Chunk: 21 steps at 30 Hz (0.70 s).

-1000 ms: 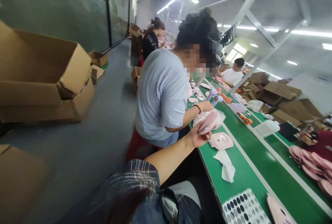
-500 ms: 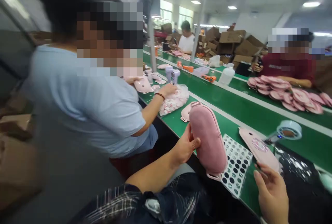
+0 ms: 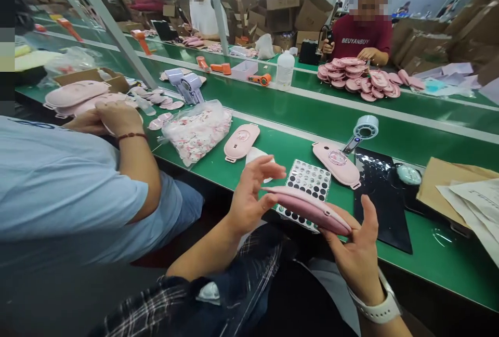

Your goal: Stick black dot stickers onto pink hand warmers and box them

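Holding one pink padded case (image 3: 307, 208) edge-on between my hands: left hand (image 3: 249, 196) pinching its end, right hand (image 3: 356, 254) cupped beneath; dot-sticker sheet (image 3: 307, 178) within reach.

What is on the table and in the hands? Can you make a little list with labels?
Left hand: grips the left end of the pink case
Right hand: supports the case's right end from below
Under the case: dotted sticker sheet
On the green table: two more pink cases, black mat, bag of small pink parts
Beside: a co-worker's hands on another case
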Motion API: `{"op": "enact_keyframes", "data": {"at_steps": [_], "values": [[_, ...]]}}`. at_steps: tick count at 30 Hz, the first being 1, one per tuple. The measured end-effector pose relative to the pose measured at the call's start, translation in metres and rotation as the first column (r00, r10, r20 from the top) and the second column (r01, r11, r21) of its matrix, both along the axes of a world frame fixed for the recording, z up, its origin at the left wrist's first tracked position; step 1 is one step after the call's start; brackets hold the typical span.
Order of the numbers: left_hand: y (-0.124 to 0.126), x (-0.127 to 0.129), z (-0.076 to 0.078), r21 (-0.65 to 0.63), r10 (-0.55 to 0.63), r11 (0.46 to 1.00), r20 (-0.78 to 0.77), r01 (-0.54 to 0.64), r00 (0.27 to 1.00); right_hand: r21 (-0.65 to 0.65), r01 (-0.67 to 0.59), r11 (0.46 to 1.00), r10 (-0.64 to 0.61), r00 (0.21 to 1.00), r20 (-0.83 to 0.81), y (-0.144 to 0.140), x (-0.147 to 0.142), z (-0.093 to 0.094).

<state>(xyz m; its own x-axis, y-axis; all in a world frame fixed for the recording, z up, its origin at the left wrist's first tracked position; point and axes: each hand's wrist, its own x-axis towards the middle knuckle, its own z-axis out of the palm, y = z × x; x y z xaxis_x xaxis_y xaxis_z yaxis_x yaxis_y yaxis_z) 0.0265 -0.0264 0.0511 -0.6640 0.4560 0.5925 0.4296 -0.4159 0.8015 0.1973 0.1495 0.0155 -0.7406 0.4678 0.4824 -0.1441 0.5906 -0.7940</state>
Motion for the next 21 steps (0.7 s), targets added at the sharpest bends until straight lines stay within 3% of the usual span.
{"op": "enact_keyframes", "data": {"at_steps": [2,4,8,15,21], "values": [[-0.011,-0.003,0.021,-0.188,-0.01,0.982,-0.151,-0.019,0.989,0.103,-0.036,0.994,0.036,0.999,0.002,-0.001,0.001,0.005],[-0.02,0.0,0.037,-0.339,-0.068,0.94,-0.258,-0.025,0.964,0.108,-0.064,0.992,0.064,0.998,0.004,-0.002,0.002,0.011],[-0.029,0.006,0.044,-0.473,-0.134,0.881,-0.266,-0.009,0.955,0.044,-0.094,0.995,0.094,0.996,0.012,-0.003,0.006,0.013],[-0.038,0.005,0.04,-0.551,-0.161,0.834,-0.296,-0.031,0.941,0.051,-0.141,0.989,0.141,0.99,0.003,-0.004,0.015,0.009],[-0.032,0.017,0.029,-0.453,0.036,0.872,-0.32,-0.186,0.947,0.036,-0.129,0.991,0.129,0.992,0.001,-0.011,0.022,0.018]]}}
